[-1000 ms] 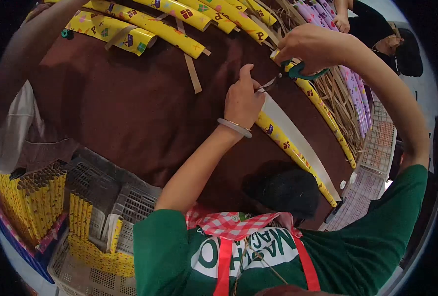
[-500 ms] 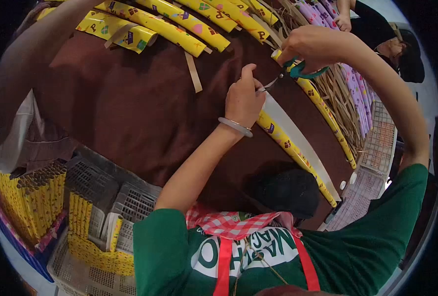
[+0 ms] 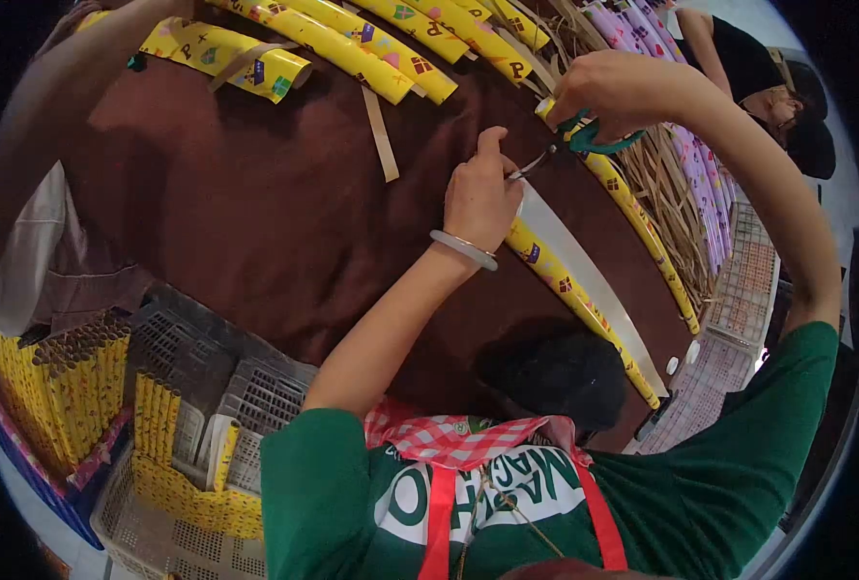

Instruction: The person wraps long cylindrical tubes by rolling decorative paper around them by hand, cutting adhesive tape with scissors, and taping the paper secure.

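My right hand [image 3: 598, 97] is closed round the green handles of a pair of scissors [image 3: 603, 140]. Their blades reach left to the white edge of a sheet of yellow printed paper [image 3: 565, 285], next to my left fingers. This sheet is partly rolled into a long, narrow tube lying aslant on the brown cloth [image 3: 255, 213], its plain white side showing along the right. My left hand [image 3: 482, 198], with a bracelet on the wrist, grips the paper's upper end, thumb raised. What lies under the left fingers is hidden. A second thin yellow roll [image 3: 642, 217] runs below my right hand.
More yellow rolls [image 3: 352, 48] lie along the top, with brown strips [image 3: 656, 159] and purple rolls [image 3: 695, 193] to the right. Co-workers' arms show upper left [image 3: 72, 87] and upper right [image 3: 705, 48]. Crates [image 3: 192, 527] and bundled yellow tubes [image 3: 72, 387] stand lower left. A black rounded object [image 3: 565, 382] lies before my chest.
My hands and the paper stay almost still, and the scissor blades look closer together. The upper-right co-worker's hand has moved out of sight. At upper left, a yellow roll has shifted slightly.
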